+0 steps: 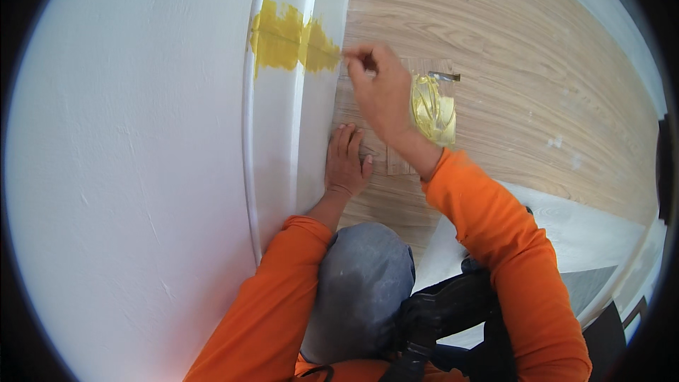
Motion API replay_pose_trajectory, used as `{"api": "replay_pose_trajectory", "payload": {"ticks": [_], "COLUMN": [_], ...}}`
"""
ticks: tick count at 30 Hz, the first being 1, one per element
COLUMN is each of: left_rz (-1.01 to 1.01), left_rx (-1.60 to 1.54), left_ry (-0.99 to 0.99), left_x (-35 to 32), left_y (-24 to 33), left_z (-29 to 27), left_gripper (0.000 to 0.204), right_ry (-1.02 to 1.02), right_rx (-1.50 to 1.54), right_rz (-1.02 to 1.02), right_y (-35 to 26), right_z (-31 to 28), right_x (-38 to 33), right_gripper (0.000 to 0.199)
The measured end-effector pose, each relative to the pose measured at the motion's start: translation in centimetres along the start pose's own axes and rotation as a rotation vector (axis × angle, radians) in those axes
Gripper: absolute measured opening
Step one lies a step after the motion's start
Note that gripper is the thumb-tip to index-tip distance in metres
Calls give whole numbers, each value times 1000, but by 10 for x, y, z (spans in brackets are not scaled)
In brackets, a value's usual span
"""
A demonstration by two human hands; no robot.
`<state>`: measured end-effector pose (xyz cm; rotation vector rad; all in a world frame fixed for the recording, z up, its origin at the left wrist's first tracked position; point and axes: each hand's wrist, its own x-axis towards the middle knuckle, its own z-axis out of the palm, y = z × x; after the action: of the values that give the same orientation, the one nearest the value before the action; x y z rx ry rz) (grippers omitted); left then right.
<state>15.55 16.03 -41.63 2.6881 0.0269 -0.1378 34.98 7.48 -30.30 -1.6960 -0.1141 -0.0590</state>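
Along the bottom of the wall runs a white baseboard (279, 141) with a raised ridge. A rough band of yellow filler (279, 39) crosses it, with a thin dark line through the middle. At the right end of this band is my right hand (378, 88), its thumb and fingers pinched together. Whatever is between these fingertips is hidden and slightly blurred. My left hand (346, 161) rests on the floor beside the baseboard, fingers stretched out, holding nothing. Right of my right wrist, a mound of yellow paste (433, 110) sits on a small wood-grain board (401, 163).
A narrow, flat metal piece (444, 76) lies at the board's far edge. Wood-grain flooring (516, 35) spreads to the right, with a few white specks. A large white wall (134, 141) fills the left side. My grey-clad knee (364, 283) is close below my left hand.
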Motion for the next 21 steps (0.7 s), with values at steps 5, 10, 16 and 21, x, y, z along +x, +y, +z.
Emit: {"api": "replay_pose_trajectory", "payload": {"ticks": [5, 10, 16, 21], "left_rz": [40, -8, 4, 19], "left_rx": [-11, 50, 8, 87], "left_ry": [51, 36, 13, 33], "left_x": [2, -3, 2, -11], "left_y": [-2, -5, 5, -19], "left_z": [2, 8, -2, 21], "left_gripper": [69, 71, 69, 70], "right_ry": [-79, -128, 113, -78], "right_rx": [-51, 93, 45, 34], "right_rz": [-135, 57, 82, 3], "right_y": [-2, 10, 38, 29], "right_z": [7, 1, 22, 24], "right_x": [10, -47, 7, -40], "right_gripper": [11, 10, 12, 13]}}
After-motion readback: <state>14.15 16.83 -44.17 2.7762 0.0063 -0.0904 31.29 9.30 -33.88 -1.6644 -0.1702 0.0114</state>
